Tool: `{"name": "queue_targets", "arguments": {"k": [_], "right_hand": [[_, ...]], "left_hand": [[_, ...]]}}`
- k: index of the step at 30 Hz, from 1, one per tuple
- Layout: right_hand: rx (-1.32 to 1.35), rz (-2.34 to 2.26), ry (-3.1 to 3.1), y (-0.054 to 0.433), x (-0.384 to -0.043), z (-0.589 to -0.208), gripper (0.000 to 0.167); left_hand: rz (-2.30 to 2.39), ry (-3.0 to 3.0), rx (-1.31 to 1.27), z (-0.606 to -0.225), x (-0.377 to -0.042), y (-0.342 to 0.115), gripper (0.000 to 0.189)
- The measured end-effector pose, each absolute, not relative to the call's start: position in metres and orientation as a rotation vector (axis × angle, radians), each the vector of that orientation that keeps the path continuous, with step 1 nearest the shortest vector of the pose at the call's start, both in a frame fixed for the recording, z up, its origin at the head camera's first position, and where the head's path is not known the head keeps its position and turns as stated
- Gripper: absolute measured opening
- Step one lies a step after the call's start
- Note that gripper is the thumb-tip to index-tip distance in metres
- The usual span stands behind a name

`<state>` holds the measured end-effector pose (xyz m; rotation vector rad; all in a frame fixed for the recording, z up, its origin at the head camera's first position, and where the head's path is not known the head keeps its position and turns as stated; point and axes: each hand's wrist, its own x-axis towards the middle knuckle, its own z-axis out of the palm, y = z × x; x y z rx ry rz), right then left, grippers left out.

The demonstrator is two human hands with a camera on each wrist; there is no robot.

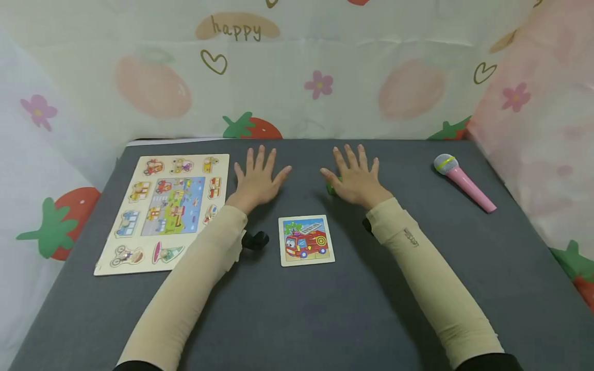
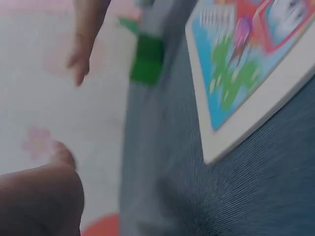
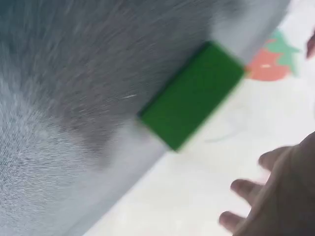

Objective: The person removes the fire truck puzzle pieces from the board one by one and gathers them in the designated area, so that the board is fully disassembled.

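Observation:
My left hand [image 1: 256,184] is spread with straight fingers over the table, just right of a wooden puzzle board [image 1: 134,265] with vehicle pieces. Opposite it, my right hand [image 1: 356,181] is also spread, holding nothing. A green block [image 3: 193,96] stands on the table beneath the right hand, which covers most of it in the head view. Between the forearms lies a small square puzzle [image 1: 307,241] with a red fire truck picture; its corner fills the upper right of the left wrist view.
A pink toy microphone [image 1: 468,186] with a silver head lies at the right side of the dark grey table [image 1: 297,319]. Behind the table hangs a pale curtain [image 1: 320,46] printed with strawberries and flowers, and it also lines both sides.

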<state>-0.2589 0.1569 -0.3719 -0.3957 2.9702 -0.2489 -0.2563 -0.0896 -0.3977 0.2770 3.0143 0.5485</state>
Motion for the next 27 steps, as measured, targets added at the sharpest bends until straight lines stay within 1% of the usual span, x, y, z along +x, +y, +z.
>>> {"name": "queue_targets", "arguments": {"k": [3,5,7,9,11,13,15,18,24,27], "right_hand": [[-0.464,-0.310,3.042,0.154,-0.237,-0.364,0.080],[-0.575,-0.410,3.047,0.153,-0.219,-0.362,0.075],[-0.732,-0.498,3.001,0.153,-0.203,-0.364,0.064],[-0.877,-0.563,2.916,0.154,-0.192,-0.372,0.049],[-0.958,-0.581,2.840,0.153,-0.185,-0.381,0.037],[-0.972,-0.583,2.799,0.152,-0.182,-0.390,0.029],[-0.946,-0.579,2.781,0.153,-0.180,-0.396,0.028],[-0.902,-0.591,2.767,0.154,-0.179,-0.401,0.030],[-0.812,-0.621,2.760,0.157,-0.182,-0.403,0.035],[-0.816,-0.620,2.757,0.155,-0.182,-0.404,0.036]], "left_hand": [[0.627,3.034,0.471,-0.394,-0.230,-0.092,0.075],[0.673,3.020,0.626,-0.397,-0.205,-0.091,0.074],[0.728,2.984,0.759,-0.406,-0.181,-0.089,0.073],[0.769,2.933,0.851,-0.419,-0.162,-0.087,0.073],[0.774,2.883,0.909,-0.430,-0.148,-0.086,0.074],[0.725,2.878,0.967,-0.443,-0.140,-0.085,0.074],[0.661,2.905,1.004,-0.452,-0.136,-0.083,0.074],[0.568,2.987,1.048,-0.460,-0.134,-0.082,0.071],[0.546,3.015,1.091,-0.461,-0.137,-0.080,0.063],[0.536,3.012,1.093,-0.461,-0.137,-0.081,0.061]]}}
